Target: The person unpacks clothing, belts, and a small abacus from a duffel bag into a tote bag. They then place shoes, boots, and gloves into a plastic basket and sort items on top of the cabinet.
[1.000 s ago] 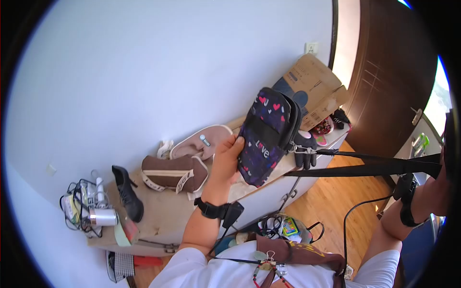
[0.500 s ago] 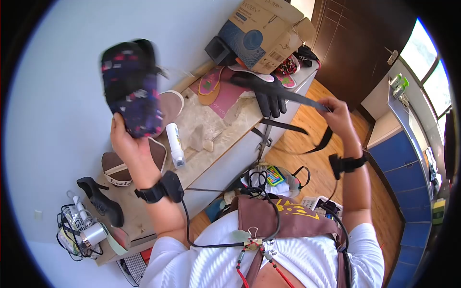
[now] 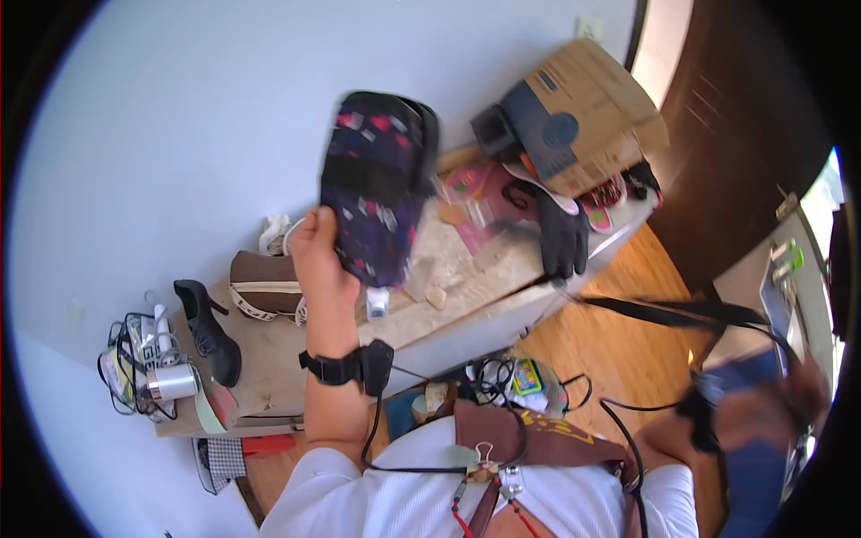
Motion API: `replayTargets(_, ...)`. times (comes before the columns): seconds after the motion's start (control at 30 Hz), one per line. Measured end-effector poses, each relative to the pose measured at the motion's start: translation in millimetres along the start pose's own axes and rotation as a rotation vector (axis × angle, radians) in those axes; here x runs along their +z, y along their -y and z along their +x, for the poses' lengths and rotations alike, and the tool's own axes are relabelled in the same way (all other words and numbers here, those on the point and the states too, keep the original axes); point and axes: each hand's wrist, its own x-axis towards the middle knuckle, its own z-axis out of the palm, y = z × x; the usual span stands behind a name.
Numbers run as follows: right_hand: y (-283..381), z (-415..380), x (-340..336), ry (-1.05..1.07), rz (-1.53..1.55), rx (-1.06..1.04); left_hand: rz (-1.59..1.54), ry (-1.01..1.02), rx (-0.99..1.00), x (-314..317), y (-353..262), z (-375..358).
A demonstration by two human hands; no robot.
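Note:
My left hand [image 3: 325,257] grips the lower end of a dark patterned bag [image 3: 372,197] with pink and white marks, held upright above the counter. Out to the right, my right hand [image 3: 771,412] is smeared by motion, with its fingers closed around a black strap [image 3: 682,311]. The strap stretches leftward past the counter's front edge. Just below the bag, a white bottle [image 3: 377,303] shows partly. A black glove [image 3: 563,242] hangs over the counter edge, beside pink insoles [image 3: 466,179].
On the counter [image 3: 430,318] are a cardboard box [image 3: 583,117], a brown shoe [image 3: 260,280], a black heeled shoe [image 3: 208,336] and a silver cylinder [image 3: 172,383] with cables. A dark door [image 3: 735,117] stands at the right.
The view has shifted. My right hand has moved down and far to the right, drawing the strap away from the counter. My left hand still holds the bag up.

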Motion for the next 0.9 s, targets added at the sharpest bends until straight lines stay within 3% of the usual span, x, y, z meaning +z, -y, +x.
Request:
replayTargets(0.07,31,41,-2,-0.125,-0.509,-0.337,0.092,0.143,0.057,9,-6,-17)
replayTargets(0.13,58,108,-11,-0.247,-0.982,-0.678,0.158,0.195,-0.004,5,4,-28)
replayTargets(0.2,58,141,-21,-0.269,-1.26,-0.973,-0.018,0.22,-0.055,11,16,-14)
replayTargets(0.23,46,140,-26,-0.281,-1.319,-1.031,-0.034,0.229,-0.041,4,24,-10)
replayTargets(0.27,26,122,-28,-0.296,-1.317,-1.059,-0.118,0.178,-0.169,-7,35,-1)
replayTargets(0.3,2,100,-29,-0.171,-1.225,-0.616,-0.2,0.128,-0.292,-14,42,8)
replayTargets(0.37,-33,70,-23,0.103,-0.915,0.245,-0.243,0.019,-0.3,-39,46,14)
replayTargets(0.43,-39,56,-9,0.319,-0.838,0.549,-0.326,0.133,-0.467,-101,51,24)
replayTargets(0.47,-41,55,-1,0.323,-0.825,0.548,-0.319,0.125,-0.461,-103,41,18)
replayTargets(0.53,-38,49,14,0.361,-0.534,0.603,-0.061,-0.244,-0.304,-99,18,6)
replayTargets(0.6,-16,68,46,0.326,-0.479,0.709,-0.033,-0.324,-0.187,-116,4,4)
replayTargets(0.73,-40,91,110,0.056,0.105,0.408,0.013,-0.411,0.145,-124,-19,7)
replayTargets(0.77,-41,101,136,0.007,0.173,0.345,0.007,-0.395,0.141,-120,-22,10)
replayTargets(0.83,-52,112,183,0.019,0.379,0.305,0.151,-0.463,0.235,-118,-32,12)
replayTargets(0.9,-71,114,226,0.047,0.261,0.254,0.384,-0.493,0.293,-91,-34,8)
